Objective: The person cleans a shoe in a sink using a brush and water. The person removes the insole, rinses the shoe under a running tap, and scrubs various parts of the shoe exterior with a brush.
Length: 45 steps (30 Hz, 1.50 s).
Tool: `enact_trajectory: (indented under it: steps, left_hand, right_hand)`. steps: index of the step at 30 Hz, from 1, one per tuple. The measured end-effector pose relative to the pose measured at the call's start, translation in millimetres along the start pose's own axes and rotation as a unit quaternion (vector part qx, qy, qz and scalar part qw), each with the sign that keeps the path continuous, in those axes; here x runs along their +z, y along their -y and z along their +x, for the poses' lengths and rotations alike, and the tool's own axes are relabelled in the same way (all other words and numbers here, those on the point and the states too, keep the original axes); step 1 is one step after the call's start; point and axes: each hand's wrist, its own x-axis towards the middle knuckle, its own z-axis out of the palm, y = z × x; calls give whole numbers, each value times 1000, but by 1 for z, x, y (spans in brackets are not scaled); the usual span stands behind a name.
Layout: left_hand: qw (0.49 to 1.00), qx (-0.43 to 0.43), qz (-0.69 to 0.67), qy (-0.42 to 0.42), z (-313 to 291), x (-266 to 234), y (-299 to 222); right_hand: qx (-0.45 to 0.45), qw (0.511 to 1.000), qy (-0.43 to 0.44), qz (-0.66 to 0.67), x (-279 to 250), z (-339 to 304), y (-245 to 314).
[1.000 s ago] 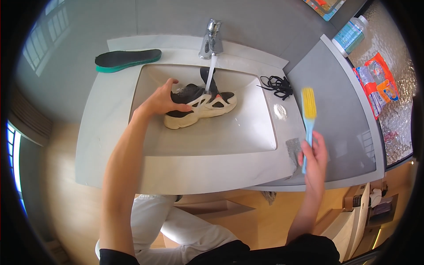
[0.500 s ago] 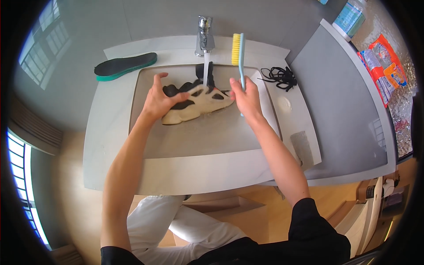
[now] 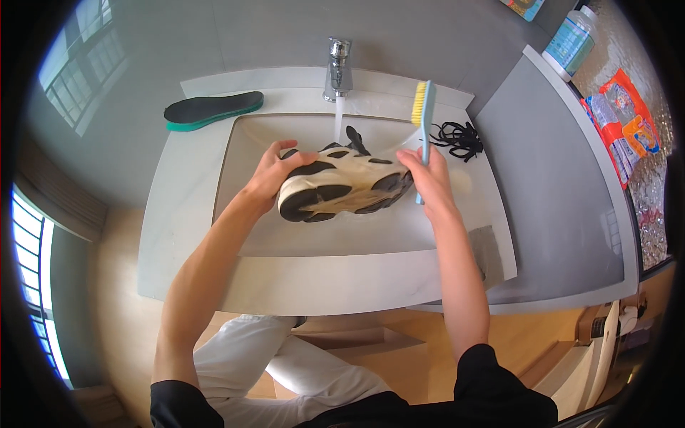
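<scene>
Clearly, in the head view, both hands are busy over the white sink (image 3: 321,239). The left hand (image 3: 278,171) is clamped on one end of a black-and-white shoe (image 3: 346,187), its thumb lying along the upper side. The right hand (image 3: 428,178) is closed round the handle of a light blue brush (image 3: 427,107) and at the same time grips the shoe's other end. The brush stands nearly upright, its yellow bristles facing left, apart from the shoe.

The shoe is held within the sink's outline, turned so that its patterned sole faces the person; a black flap (image 3: 355,140) sticks up behind it. From the chrome faucet (image 3: 339,68) a stream of water (image 3: 339,118) falls behind the shoe; where it lands is hidden.

On the pale surface (image 3: 321,282) round the sink, a black insole with a green underside (image 3: 214,110) lies at the back left, and a bundle of black laces (image 3: 460,140) at the right, near the brush. Farther right, beyond a grey panel (image 3: 553,192), are a white bottle with a blue label (image 3: 571,43) and an orange package (image 3: 624,128).
</scene>
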Motion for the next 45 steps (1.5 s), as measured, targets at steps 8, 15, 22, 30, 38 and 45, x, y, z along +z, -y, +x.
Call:
enact_trajectory:
  steps: [8,15,22,30,38,45]
  left_hand:
    - [979,-103,-168,47,-10,2,-17]
    - [985,-45,-161,34,-7,-10,-11]
    - [965,-102,-227,84,-4,-24,-18]
    - [970,-122,-202,60,-13,-20,-30]
    - [977,-102,-183,34,-13,-24,-21]
    - [949,-88,-257,164,-7,-41,-35]
  right_hand:
    - [-259,946,172,-94,-26,0,27]
    - [-319,932,129,-116,-24,1,17]
    - [-396,914,85,24,-15,2,38]
    - [-392,916,69,45,-3,-7,45]
    - [-389,920,41,-16,-7,-7,37]
    - [-414,906,31,-86,0,-12,36]
